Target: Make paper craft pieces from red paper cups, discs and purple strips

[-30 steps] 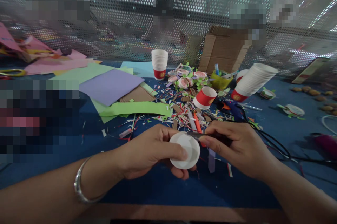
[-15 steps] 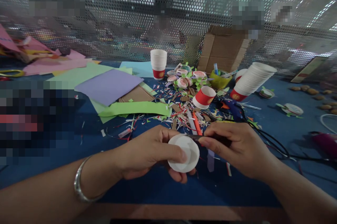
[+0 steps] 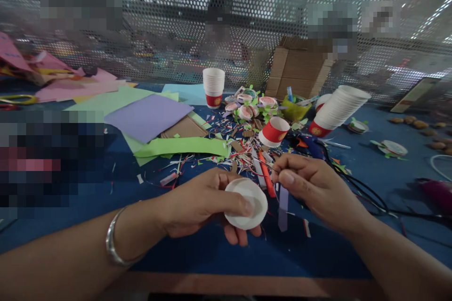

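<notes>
My left hand (image 3: 208,204) holds the white round bottom cut from a paper cup (image 3: 259,202), thumb pressed on its face and fingers underneath. To the right and slightly higher, my right hand (image 3: 310,183) is closed in a pinch. A thin dark tip pokes out from its fingers to the left, apart from the cup bottom; the rest of that thing is hidden. Just beyond the hands lie an orange strip (image 3: 267,176), a purple paper strip (image 3: 283,209) and a heap of paper scraps (image 3: 243,152). A red-and-white cut cup (image 3: 273,132) stands behind them.
Stacked paper cups (image 3: 213,86) stand at the back, and another stack (image 3: 341,109) leans at the right. Finished-looking paper discs with green bits (image 3: 246,111) are piled between them. Coloured paper sheets (image 3: 148,115) spread left. A black cable (image 3: 370,197) runs at right.
My right hand has drawn up and slightly right, away from the cup bottom. The dark thing in it, which was at the rim, now shows only as a thin tip. My left hand keeps its hold.
</notes>
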Tool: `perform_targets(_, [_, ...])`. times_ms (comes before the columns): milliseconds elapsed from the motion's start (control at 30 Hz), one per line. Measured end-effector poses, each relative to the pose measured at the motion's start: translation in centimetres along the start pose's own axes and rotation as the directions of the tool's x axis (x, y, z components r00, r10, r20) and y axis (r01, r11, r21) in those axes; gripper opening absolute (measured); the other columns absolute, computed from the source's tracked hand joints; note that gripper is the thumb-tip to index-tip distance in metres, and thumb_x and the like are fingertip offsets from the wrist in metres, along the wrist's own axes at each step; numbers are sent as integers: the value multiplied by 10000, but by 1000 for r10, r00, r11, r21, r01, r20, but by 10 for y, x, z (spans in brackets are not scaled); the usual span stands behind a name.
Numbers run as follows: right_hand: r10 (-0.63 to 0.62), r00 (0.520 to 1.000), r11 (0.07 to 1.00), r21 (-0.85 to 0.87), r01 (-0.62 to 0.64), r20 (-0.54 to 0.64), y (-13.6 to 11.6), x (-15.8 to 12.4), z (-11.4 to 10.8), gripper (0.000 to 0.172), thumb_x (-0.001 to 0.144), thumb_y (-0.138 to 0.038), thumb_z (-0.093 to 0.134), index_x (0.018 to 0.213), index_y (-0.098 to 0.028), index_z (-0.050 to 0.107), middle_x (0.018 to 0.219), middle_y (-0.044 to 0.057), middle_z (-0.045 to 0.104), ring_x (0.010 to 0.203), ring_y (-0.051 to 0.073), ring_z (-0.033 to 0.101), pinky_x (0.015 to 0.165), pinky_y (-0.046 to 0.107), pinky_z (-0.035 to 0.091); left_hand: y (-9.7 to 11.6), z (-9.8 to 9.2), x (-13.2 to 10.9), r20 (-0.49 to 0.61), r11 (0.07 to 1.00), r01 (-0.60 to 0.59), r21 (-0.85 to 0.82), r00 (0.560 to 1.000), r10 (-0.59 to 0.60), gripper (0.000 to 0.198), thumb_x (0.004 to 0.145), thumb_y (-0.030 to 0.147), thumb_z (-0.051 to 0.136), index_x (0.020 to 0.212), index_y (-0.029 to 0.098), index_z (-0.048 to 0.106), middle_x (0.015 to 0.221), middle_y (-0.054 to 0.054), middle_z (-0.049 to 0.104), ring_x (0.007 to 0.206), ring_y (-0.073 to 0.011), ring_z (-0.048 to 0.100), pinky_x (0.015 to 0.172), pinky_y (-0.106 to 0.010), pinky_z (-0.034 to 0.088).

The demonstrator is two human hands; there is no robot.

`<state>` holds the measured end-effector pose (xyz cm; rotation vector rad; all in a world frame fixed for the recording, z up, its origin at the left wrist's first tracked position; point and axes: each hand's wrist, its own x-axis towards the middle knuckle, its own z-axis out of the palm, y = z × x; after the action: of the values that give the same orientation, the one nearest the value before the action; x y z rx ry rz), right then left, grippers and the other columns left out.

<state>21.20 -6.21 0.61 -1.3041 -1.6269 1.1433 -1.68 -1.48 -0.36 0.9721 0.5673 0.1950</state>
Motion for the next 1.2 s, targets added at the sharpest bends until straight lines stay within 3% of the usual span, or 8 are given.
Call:
perform_targets(133, [75,997,995,63,-77,37,0,0,8,392,780,-526,823,866,-182,658,765,-14,611,662,112,548,598,216,456,-3,2,1,-3,999,45,19,999,-45,234,771,318,759,881,113,731,712,-60,760,496,-101,657,470,-151,530])
perform_targets(267, [73,992,996,37,-78,106,1,1,13,319,839,-492,779,904,-185,718,824,10,684,710,130,612,638,222,500,-5,4,3,15,996,81,31,997,-81,268,737,342,753,872,112,738,672,-53,743,478,-106,631,418,-154,506])
perform_targets(467, [62,984,995,69,-74,167,1,1,14,170,860,-323,767,801,-186,685,720,-23,646,641,102,568,577,189,454,-9,4,5,24,996,87,34,996,-88,204,749,325,711,802,130,696,623,-40,727,413,-99,589,367,-151,461])
perform_targets(633, [72,986,995,57,-82,151,1,-1,17,134,848,-245,705,770,-179,618,625,-54,554,517,67,425,466,177,345,-7,5,4,25,995,83,57,996,-85,180,765,312,705,815,142,671,603,-28,721,392,-87,561,349,-138,426])
perform_targets(933, [-6,998,1000,-4,6,67,-5,-4,20,122,800,-239,631,708,-183,573,601,-48,488,527,82,393,471,202,321,-4,9,1,44,995,43,90,998,-47,230,799,352,757,863,136,708,652,-15,720,424,-59,557,374,-111,413])
perform_targets(1067, [-59,991,997,-55,53,-117,7,5,14,155,777,-203,622,646,-191,540,613,-45,449,572,97,394,534,226,348,1,11,-6,96,983,31,182,994,-49,302,835,384,758,1030,155,733,738,-17,733,443,-51,559,412,-115,444])
perform_targets(1200, [-35,977,999,20,40,-210,15,9,8,285,874,-312,624,635,-192,525,599,-56,382,529,86,308,499,236,300,3,9,-8,36,974,0,225,999,-8,345,850,447,754,1045,167,703,767,-26,738,492,-66,585,428,-118,439])
